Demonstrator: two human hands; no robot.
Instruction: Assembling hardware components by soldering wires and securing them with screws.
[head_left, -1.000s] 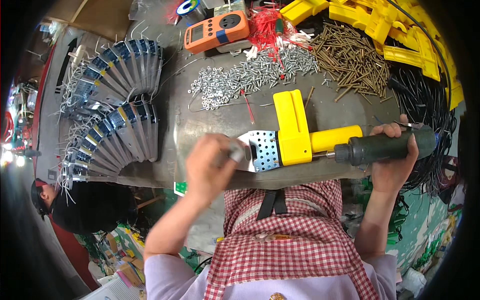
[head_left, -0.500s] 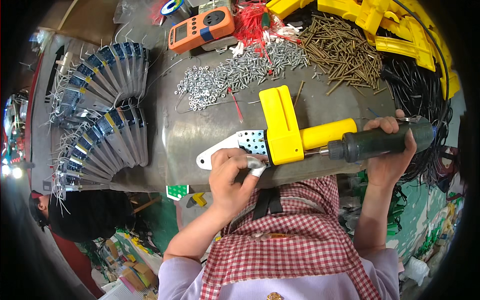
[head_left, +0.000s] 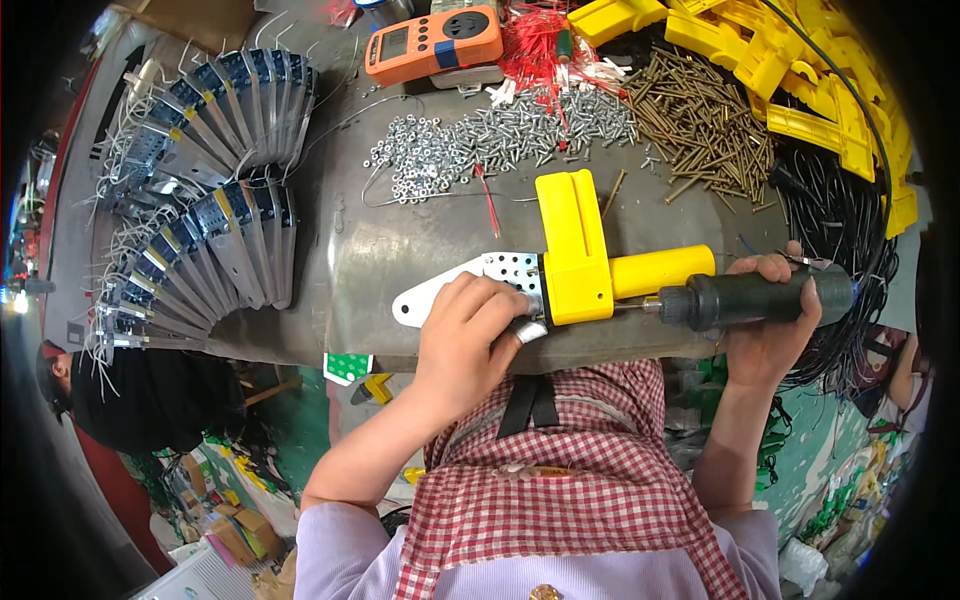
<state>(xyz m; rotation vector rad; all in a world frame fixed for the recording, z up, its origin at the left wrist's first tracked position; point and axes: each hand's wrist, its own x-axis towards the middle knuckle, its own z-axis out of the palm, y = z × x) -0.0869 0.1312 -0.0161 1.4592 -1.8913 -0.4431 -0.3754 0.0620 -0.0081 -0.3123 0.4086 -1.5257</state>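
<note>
A yellow plastic tool body [head_left: 578,245] with a round yellow handle [head_left: 660,270] lies on the bench near its front edge. From its left side comes a perforated metal bracket [head_left: 512,266] and a pale pointed metal plate [head_left: 425,300] with a hole near the tip. My left hand [head_left: 465,335] is closed over the bracket's near edge; silvery wrapping covers one fingertip. My right hand [head_left: 765,345] wraps round a dark electric screwdriver [head_left: 740,300], held level. Its bit points left and meets the yellow body's right side below the handle; the screw end is hidden.
Loose nuts [head_left: 410,155], silver screws [head_left: 555,125] and long brassy screws [head_left: 700,130] lie behind the tool. An orange meter [head_left: 430,45] stands farther back. Plate assemblies with wires [head_left: 230,220] fan out left. Yellow shells [head_left: 830,120] and black cables [head_left: 825,205] fill the right. A person's dark-haired head [head_left: 150,400] is lower left.
My left fingers have curled farther over the bracket. The screwdriver stays against the yellow body. The whole view has shifted slightly.
</note>
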